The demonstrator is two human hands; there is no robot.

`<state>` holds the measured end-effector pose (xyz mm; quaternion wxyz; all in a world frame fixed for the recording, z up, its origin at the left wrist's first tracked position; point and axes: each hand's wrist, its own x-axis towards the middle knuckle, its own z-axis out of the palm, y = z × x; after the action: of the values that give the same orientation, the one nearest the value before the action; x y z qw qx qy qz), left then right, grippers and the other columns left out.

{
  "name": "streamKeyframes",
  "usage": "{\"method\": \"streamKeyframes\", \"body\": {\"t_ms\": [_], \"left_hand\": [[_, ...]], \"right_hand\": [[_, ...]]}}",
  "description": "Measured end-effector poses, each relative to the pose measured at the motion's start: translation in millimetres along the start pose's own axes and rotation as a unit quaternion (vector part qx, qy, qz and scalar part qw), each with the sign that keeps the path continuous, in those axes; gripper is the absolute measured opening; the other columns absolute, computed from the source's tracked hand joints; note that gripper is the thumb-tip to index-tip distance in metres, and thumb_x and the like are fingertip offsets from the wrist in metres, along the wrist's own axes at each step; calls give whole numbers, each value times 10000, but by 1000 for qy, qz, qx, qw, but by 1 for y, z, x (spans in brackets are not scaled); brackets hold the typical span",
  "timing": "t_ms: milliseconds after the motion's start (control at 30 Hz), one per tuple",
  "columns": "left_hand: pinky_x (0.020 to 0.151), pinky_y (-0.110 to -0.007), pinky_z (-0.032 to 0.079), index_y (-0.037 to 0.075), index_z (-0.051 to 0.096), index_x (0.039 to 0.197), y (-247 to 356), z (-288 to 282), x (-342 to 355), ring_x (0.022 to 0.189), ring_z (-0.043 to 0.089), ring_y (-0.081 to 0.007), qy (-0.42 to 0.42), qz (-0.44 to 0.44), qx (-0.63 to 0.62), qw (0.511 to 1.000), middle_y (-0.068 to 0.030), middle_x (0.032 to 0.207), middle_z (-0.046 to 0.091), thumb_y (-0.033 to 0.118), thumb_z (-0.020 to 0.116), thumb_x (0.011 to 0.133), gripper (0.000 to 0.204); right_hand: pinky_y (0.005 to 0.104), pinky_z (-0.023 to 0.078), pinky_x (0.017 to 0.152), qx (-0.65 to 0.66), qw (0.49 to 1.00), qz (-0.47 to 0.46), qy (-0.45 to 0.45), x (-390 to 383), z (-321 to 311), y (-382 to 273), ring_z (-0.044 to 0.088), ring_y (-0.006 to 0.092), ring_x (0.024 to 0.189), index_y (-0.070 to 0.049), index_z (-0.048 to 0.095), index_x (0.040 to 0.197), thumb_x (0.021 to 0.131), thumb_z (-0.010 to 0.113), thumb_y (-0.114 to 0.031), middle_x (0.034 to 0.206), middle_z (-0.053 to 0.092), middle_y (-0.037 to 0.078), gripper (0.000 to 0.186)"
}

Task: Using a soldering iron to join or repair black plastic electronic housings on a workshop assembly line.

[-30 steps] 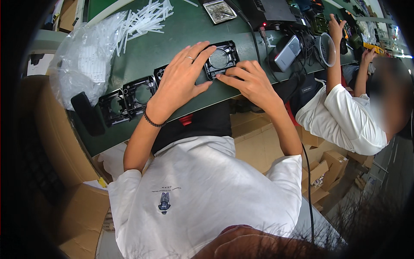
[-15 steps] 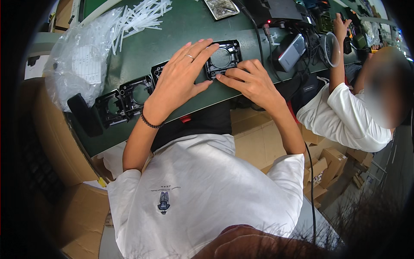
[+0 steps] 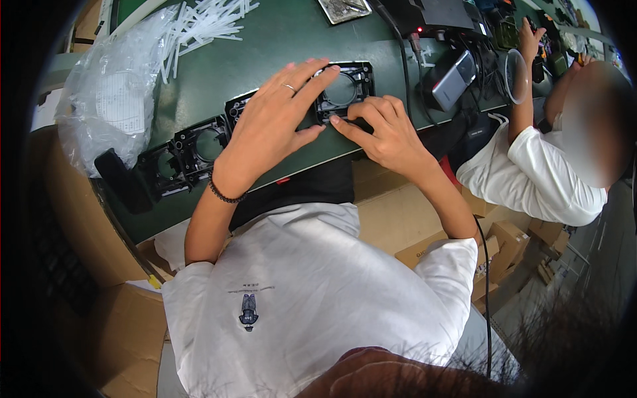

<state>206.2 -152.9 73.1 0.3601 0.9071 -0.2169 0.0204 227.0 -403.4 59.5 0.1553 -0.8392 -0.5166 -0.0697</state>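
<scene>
A square black plastic frame point(image 3: 366, 71) with a large round opening lies on the green bench before me. My left hand point(image 3: 265, 129) spans its left side, the index finger at the upper corner and the thumb by the lower one. The thumb and bent fingers of my right hand point(image 3: 393, 138) close on the frame's near edge; anything small between them is hidden. Left of it stands a row of similar black parts: one partly under my left hand point(image 3: 235, 107), another frame point(image 3: 188, 148) with a round opening, and an end one point(image 3: 147, 167).
A dark block point(image 3: 121, 180) and a clear plastic bag point(image 3: 96, 116) sit at the left. White strips point(image 3: 209, 25) are heaped behind. A metal tray point(image 3: 345, 9), cables, and a grey device point(image 3: 453, 81) lie farther right. A co-worker in a white shirt point(image 3: 547, 179) sits at the right.
My right fingers have shifted slightly along the frame's near edge and curled a little more. My left hand stays on the frame. The co-worker's hands have moved slightly.
</scene>
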Motion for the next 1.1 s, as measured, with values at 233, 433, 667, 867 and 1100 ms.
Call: {"method": "streamKeyframes", "body": {"t_ms": [233,433,667,867,1100], "left_hand": [[1211,-475,384,127,495,1498,2,-2,1,1349,521,-349,0,1,11,1000,-93,1527,508,106,830,743,826],[1208,-477,385,109,482,1492,0,0,0,1347,517,-362,0,23,7,1000,-113,1501,506,107,838,740,832],[1109,-455,444,50,433,1492,0,-11,-2,1305,515,-422,3,-13,-56,998,-190,1456,469,90,847,717,880],[1137,-446,426,40,408,1514,-2,-17,-4,1360,468,-407,63,-23,-44,997,-188,1501,434,94,853,709,921],[1147,-447,421,46,440,1501,-3,-19,-7,1377,454,-389,63,-51,-49,996,-156,1534,423,84,852,711,892]], "right_hand": [[458,419,969,-74,991,110,26,-19,-14,-19,510,282,1135,-199,746,1238,830,794,-179,1245,590,59,410],[470,421,980,-103,983,145,38,-24,-8,-29,507,296,1180,-106,735,1193,806,795,-157,1250,578,81,395],[334,535,847,225,902,264,257,21,-14,-53,631,194,1000,-55,677,1330,840,800,-34,1138,607,111,506],[323,551,884,630,585,345,377,125,15,2,648,192,1078,60,446,1495,1016,683,-178,1274,575,136,586],[239,479,522,578,612,395,370,134,17,29,612,103,622,-7,571,967,986,743,-294,843,622,70,335]]}}
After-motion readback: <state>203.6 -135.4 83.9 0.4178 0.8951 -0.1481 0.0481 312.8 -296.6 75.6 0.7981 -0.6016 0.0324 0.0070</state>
